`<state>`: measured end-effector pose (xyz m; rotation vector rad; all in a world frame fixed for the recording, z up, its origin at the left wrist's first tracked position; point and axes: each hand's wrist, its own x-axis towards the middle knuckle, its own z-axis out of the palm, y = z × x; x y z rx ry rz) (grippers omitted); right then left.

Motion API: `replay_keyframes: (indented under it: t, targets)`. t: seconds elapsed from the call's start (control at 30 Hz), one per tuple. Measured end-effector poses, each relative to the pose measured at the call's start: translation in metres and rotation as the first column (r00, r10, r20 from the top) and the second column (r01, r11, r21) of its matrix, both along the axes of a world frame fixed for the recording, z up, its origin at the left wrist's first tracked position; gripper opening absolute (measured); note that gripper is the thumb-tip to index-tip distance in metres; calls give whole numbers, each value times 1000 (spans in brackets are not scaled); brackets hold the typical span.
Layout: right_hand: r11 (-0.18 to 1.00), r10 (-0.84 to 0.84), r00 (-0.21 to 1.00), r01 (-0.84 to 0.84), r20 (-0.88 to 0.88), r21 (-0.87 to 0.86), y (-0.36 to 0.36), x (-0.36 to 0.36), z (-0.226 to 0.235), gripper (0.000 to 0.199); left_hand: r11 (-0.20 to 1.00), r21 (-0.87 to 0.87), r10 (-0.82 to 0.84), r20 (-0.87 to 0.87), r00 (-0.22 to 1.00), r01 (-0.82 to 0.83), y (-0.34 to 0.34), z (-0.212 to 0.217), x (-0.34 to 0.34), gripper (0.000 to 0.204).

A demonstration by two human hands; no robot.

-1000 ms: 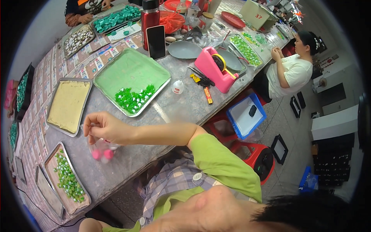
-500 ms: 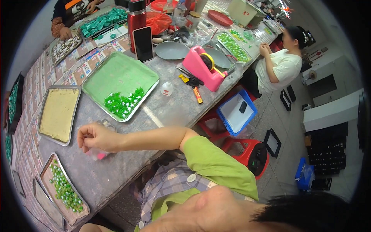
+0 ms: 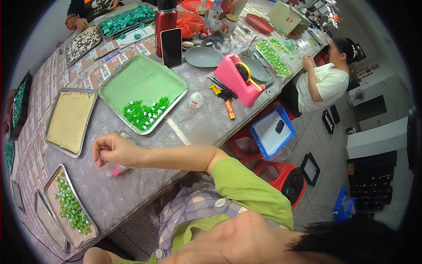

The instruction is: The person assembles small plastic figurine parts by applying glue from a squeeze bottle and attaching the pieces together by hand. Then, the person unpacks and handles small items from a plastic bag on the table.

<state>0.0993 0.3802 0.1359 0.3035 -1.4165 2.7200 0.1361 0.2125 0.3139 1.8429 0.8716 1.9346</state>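
My right hand [image 3: 112, 151] is held over the near part of the grey table, its fingers curled and thumb and fingertips pinched together. A speck of pink shows at the fingertips; what they hold, if anything, is too small to name. Just under the hand lies a clear plastic piece with a bright pink thing [image 3: 116, 171] in it. Behind the wrist a clear round container [image 3: 127, 135] is partly hidden. Of my left arm only bare skin shows at the lower edge; its hand is out of sight. Nearby stands a green-lined tray [image 3: 136, 75] with green glossy pieces [image 3: 147, 114] heaped at its near end.
A tray of yellowish paste [image 3: 70, 121] and a tray of green beads [image 3: 72, 207] lie to the left. Beyond are a phone [image 3: 171, 48], red flask [image 3: 165, 26], small white bottle [image 3: 195, 100] and pink tape dispenser [image 3: 237, 79]. Two other people work at the table.
The view has turned slightly, shifting the far table rightward. My right hand stays pinched in nearly the same place. The far person's hand has drawn back a little from the tray of white pieces.
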Motion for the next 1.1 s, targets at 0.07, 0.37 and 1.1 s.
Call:
replay_keyframes:
  t: [0.07,0.37,1.1]
  targets:
    - [999,-32,999,32,28,25,-1,1,0,11,1000,0,-31,-3,1000,31,0,-1,-2,34]
    - [999,-45,999,45,14,-3,-1,5,3,15,997,-22,-80,-21,997,80,4,2,-1,35]
    - [997,-21,999,19,25,78,-1,13,-1,8,195,-304,822,-469,324,-933,9,-157,-59,51]
